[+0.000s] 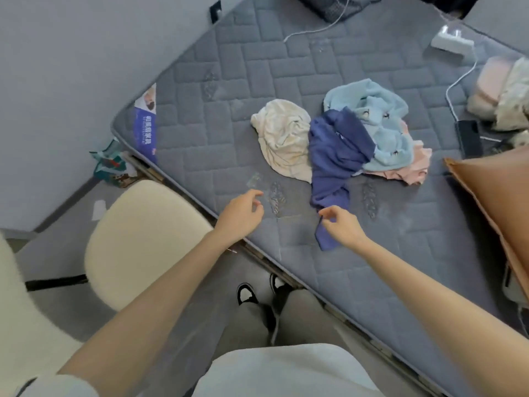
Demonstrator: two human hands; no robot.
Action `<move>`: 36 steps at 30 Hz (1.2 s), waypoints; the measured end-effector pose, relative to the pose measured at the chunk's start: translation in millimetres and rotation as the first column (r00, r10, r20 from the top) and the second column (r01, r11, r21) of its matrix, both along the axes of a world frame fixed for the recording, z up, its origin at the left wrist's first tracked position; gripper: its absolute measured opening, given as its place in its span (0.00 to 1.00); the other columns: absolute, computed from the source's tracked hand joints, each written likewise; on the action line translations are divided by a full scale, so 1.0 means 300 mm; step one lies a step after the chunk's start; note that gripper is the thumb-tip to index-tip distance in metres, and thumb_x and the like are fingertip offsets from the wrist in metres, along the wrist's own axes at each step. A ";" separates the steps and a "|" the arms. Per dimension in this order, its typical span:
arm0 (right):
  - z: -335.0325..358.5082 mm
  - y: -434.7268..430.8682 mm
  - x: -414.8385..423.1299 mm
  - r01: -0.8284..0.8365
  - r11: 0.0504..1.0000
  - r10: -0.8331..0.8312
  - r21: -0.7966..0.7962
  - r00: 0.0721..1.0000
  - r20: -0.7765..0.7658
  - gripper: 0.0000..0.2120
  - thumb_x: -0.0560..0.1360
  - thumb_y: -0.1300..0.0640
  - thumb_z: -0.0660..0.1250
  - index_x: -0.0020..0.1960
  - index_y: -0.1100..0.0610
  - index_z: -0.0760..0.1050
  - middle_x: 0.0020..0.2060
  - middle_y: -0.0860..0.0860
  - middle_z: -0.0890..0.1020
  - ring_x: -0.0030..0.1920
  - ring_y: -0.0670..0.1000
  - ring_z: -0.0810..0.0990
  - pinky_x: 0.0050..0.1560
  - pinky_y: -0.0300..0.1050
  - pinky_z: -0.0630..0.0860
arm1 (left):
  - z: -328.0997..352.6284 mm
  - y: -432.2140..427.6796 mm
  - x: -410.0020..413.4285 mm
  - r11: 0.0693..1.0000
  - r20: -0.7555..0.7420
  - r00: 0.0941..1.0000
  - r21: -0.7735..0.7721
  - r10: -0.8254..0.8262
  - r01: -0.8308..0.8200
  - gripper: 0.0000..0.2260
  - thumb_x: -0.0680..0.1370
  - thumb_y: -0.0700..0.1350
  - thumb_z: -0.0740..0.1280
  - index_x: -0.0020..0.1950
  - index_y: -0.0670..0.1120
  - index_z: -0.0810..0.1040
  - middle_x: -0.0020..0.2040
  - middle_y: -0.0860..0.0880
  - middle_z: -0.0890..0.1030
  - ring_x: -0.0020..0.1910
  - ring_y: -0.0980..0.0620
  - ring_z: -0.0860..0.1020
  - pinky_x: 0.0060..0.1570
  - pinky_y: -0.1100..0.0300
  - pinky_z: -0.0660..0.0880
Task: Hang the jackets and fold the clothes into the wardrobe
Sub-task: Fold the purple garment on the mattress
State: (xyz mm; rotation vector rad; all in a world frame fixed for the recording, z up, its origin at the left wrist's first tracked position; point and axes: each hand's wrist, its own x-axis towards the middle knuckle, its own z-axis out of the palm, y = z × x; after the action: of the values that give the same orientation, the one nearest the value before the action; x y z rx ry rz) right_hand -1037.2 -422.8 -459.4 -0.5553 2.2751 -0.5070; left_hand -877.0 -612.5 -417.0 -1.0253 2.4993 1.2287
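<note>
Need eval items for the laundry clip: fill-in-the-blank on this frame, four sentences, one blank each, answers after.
1. The cream garment lies on a grey quilted ____.
2. The garment reaching closest to the right hand is dark ____.
3. The fabric peeking out from under the light blue fleece is ____.
4. The left hand holds ____.
Missing words: mattress; blue; pink; nothing.

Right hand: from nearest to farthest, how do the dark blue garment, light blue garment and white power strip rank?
1. Dark blue garment, right at the right hand.
2. Light blue garment, behind it, in the pile.
3. White power strip, far right corner.
</note>
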 end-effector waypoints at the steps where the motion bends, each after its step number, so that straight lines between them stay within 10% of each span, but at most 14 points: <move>1: -0.025 0.021 -0.028 0.048 0.999 -0.048 0.015 0.999 0.001 0.15 0.77 0.63 0.61 0.62 0.58 0.76 0.60 0.53 0.80 0.60 0.55 0.77 0.54 0.43 0.69 | -0.026 0.013 -0.043 1.000 0.011 1.000 0.013 -0.025 0.025 0.17 0.80 0.44 0.59 0.69 0.47 0.69 0.61 0.50 0.78 0.59 0.48 0.75 0.56 0.57 0.69; 9: -0.347 0.076 -0.274 0.223 0.969 -0.229 0.103 0.972 0.047 0.17 0.76 0.64 0.62 0.64 0.60 0.73 0.62 0.57 0.77 0.62 0.57 0.75 0.54 0.42 0.67 | -0.352 0.081 -0.334 0.990 0.066 0.993 0.107 -0.099 0.092 0.17 0.80 0.45 0.59 0.69 0.49 0.69 0.61 0.49 0.77 0.59 0.50 0.75 0.54 0.58 0.69; 18: -0.761 0.061 -0.413 0.041 0.979 -0.044 0.197 0.999 0.010 0.29 0.75 0.50 0.69 0.72 0.53 0.62 0.67 0.57 0.66 0.66 0.61 0.67 0.57 0.54 0.70 | -0.755 0.158 -0.461 0.980 0.160 0.975 0.150 -0.155 0.131 0.18 0.80 0.44 0.59 0.71 0.47 0.68 0.61 0.48 0.77 0.59 0.49 0.75 0.57 0.56 0.71; 22: -0.875 0.108 -0.386 0.054 0.994 -0.042 0.097 0.992 -0.120 0.10 0.77 0.59 0.64 0.58 0.59 0.75 0.56 0.57 0.77 0.55 0.60 0.75 0.48 0.50 0.71 | -0.877 0.188 -0.463 0.978 0.178 0.983 0.206 -0.053 0.015 0.18 0.80 0.44 0.58 0.70 0.48 0.68 0.61 0.49 0.78 0.59 0.51 0.75 0.54 0.60 0.68; 27: -0.874 0.194 -0.274 -0.212 0.977 0.207 -0.013 0.934 0.290 0.12 0.75 0.61 0.68 0.36 0.67 0.75 0.33 0.63 0.79 0.32 0.50 0.69 0.35 0.41 0.64 | -0.943 0.210 -0.485 0.943 0.175 0.975 0.279 0.138 -0.183 0.18 0.80 0.44 0.60 0.70 0.49 0.69 0.62 0.48 0.78 0.58 0.51 0.75 0.55 0.61 0.67; 30: -0.853 0.266 -0.255 -0.321 0.947 0.282 0.021 0.860 0.425 0.06 0.74 0.70 0.65 0.39 0.70 0.78 0.33 0.60 0.78 0.33 0.50 0.70 0.38 0.42 0.69 | -0.972 0.239 -0.513 0.882 0.229 0.952 0.382 0.200 -0.277 0.22 0.79 0.49 0.63 0.73 0.50 0.66 0.66 0.47 0.74 0.63 0.51 0.73 0.57 0.60 0.67; 36: -0.782 0.262 -0.396 0.180 0.983 -0.181 0.046 0.983 0.032 0.15 0.71 0.69 0.58 0.48 0.54 0.78 0.47 0.47 0.83 0.46 0.49 0.79 0.48 0.39 0.71 | -1.032 0.363 -0.592 0.810 0.258 0.923 0.449 0.286 -0.376 0.33 0.70 0.58 0.73 0.70 0.47 0.68 0.66 0.45 0.69 0.67 0.46 0.69 0.67 0.52 0.66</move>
State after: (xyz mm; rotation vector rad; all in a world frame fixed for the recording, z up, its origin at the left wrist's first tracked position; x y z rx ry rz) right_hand -1156.1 -344.1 -693.9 -0.3174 2.3081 -0.5506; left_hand -1054.5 -503.7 -726.7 -1.3827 1.7655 1.6685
